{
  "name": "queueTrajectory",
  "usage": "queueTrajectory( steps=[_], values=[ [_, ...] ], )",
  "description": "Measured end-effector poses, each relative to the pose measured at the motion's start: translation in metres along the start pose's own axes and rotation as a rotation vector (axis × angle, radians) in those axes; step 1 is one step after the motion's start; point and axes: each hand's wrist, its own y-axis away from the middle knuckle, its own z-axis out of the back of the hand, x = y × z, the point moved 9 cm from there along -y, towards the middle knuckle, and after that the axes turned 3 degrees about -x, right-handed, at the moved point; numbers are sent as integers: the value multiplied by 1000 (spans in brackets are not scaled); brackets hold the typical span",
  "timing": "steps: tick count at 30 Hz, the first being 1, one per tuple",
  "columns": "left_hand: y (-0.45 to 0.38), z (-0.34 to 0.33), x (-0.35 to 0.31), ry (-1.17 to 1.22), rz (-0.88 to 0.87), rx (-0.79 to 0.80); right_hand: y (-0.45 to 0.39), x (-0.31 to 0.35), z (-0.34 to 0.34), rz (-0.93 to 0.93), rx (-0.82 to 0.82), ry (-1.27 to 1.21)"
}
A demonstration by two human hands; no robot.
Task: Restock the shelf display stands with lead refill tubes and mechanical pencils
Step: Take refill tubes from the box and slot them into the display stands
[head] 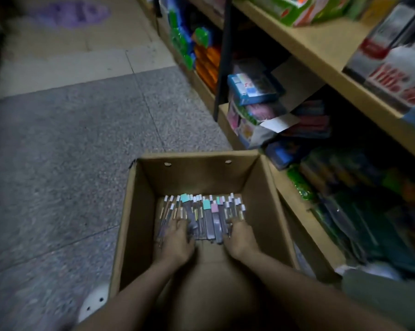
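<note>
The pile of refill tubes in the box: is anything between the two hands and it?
Nothing visible. Both the left hand and right hand already rest on the pile of refill tubes inside the open cardboard box.

Both hands, left point(177, 242) and right point(240, 238), palms down, side by side.

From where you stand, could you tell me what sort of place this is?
Probably a stationery or toy shop aisle. Wooden shelves carry packaged goods such as a blue box, and an open cardboard box on the floor holds lead refill tubes that both hands are reaching into.
</note>
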Motion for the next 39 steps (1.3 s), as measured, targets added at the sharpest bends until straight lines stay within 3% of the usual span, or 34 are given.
queueTrajectory(
  steps=[11, 15, 19, 22, 24, 27, 29, 34, 39],
  values=[
    [-33, -44, -12, -148, -195, 39, -59, -5, -27, -42, -130, 88],
    [-11, -53, -12, -79, -277, 61, -66, -6, -26, -65, -193, 93],
    [-4, -45, -17, 42, -293, 59, -65, -8, -29, -78, -155, 129],
    [-7, -24, -20, 206, -211, -58, -56, -17, -24, -137, -152, 83],
    [-11, -12, -15, 439, -60, -118, -47, -22, -20, -154, -175, -110],
    [-14, -24, -16, 939, 210, 55, -31, -11, -25, -50, -133, -416],
    [-11, -32, -26, 1154, 265, 175, -20, 3, -37, 56, -36, -534],
    [-11, -28, -18, 1255, 285, 151, -11, 12, -44, 69, 44, -682],
    [-13, -24, 6, 1281, 403, 22, -23, -4, -31, -65, 42, -581]
  ],
)
